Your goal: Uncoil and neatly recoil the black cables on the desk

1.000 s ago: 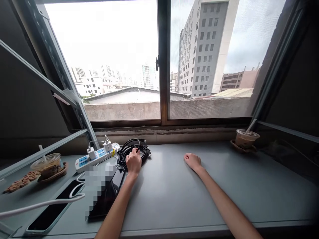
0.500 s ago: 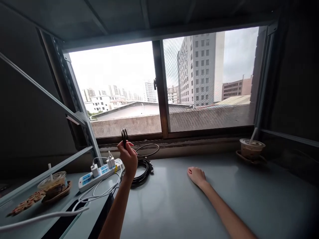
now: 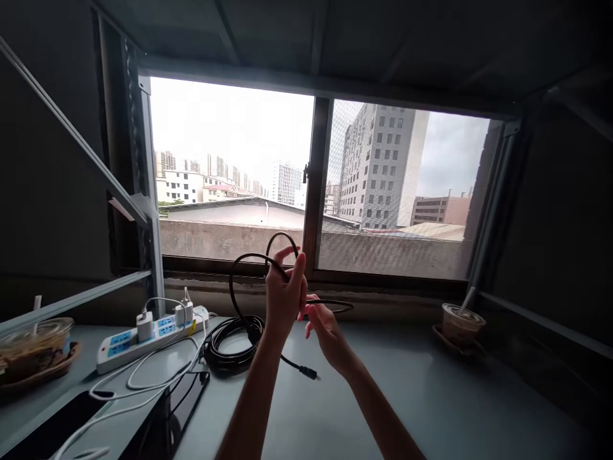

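Observation:
My left hand (image 3: 283, 297) is raised above the table with its fingers closed around a black cable (image 3: 231, 284). Loops of that cable stand up above and to the left of the fingers. My right hand (image 3: 330, 332) is just below and to the right, its fingers curled on the cable where a loop sticks out to the right; the exact grip is partly hidden. A black cable plug (image 3: 308, 372) hangs below the hands, apart from them. Behind my left forearm lies a coil of black cable (image 3: 225, 364) on the table.
A white power strip (image 3: 115, 361) with two chargers and white cords lies left on the grey table (image 3: 479, 409). A dark, glossy flat device (image 3: 186, 402) is near it. Lidded drink cups (image 3: 462, 326) stand on both sides. A window and metal shelf frame (image 3: 156, 255) rise behind.
My right hand has lifted off the table and moved left to the cable beside my left hand. The held loops have spread wider, and a plug now hangs down. The view has shifted.

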Action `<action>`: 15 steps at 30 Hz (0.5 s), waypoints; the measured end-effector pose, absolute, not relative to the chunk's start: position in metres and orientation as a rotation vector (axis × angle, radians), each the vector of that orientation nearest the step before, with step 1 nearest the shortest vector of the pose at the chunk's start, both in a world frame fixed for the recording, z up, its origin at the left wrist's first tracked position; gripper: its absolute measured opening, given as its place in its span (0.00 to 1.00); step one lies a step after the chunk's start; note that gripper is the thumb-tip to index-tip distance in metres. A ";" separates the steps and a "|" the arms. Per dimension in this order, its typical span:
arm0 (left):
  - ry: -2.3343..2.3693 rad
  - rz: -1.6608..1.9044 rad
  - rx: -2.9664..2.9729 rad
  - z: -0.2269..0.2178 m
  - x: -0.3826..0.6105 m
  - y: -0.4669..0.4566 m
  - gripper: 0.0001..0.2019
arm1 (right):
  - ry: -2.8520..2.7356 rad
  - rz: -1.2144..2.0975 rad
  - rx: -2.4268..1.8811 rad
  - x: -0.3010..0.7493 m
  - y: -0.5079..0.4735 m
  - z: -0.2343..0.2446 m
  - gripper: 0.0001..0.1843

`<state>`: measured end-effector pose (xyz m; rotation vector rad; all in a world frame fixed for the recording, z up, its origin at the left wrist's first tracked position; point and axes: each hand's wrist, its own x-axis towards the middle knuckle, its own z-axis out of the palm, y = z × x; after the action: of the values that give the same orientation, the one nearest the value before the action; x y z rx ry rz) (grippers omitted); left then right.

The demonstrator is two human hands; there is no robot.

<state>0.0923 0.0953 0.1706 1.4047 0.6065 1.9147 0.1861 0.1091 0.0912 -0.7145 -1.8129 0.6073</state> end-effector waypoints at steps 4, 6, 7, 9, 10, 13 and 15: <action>0.621 2.087 1.275 0.168 0.084 0.097 0.18 | -1.733 0.613 -0.551 0.168 0.104 0.126 0.19; 0.601 2.112 1.241 0.170 0.075 0.099 0.18 | -1.656 0.599 -0.509 0.165 0.106 0.139 0.17; 0.592 2.113 1.220 0.171 0.070 0.099 0.18 | -1.580 0.625 -0.471 0.164 0.107 0.145 0.17; 0.583 2.146 1.142 0.173 0.060 0.100 0.17 | -1.365 0.767 -0.336 0.164 0.108 0.155 0.19; 0.581 2.176 1.098 0.174 0.056 0.100 0.16 | -1.261 0.864 -0.260 0.166 0.107 0.159 0.20; 0.595 2.238 1.011 0.175 0.045 0.099 0.12 | -1.051 0.997 -0.181 0.176 0.099 0.167 0.21; 0.620 2.249 0.973 0.176 0.039 0.097 0.13 | -0.979 0.983 -0.245 0.188 0.092 0.169 0.19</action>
<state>0.0392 0.0969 0.1762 0.9732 0.6199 2.2488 0.1877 0.0919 0.1691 -0.2452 -0.9794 0.9834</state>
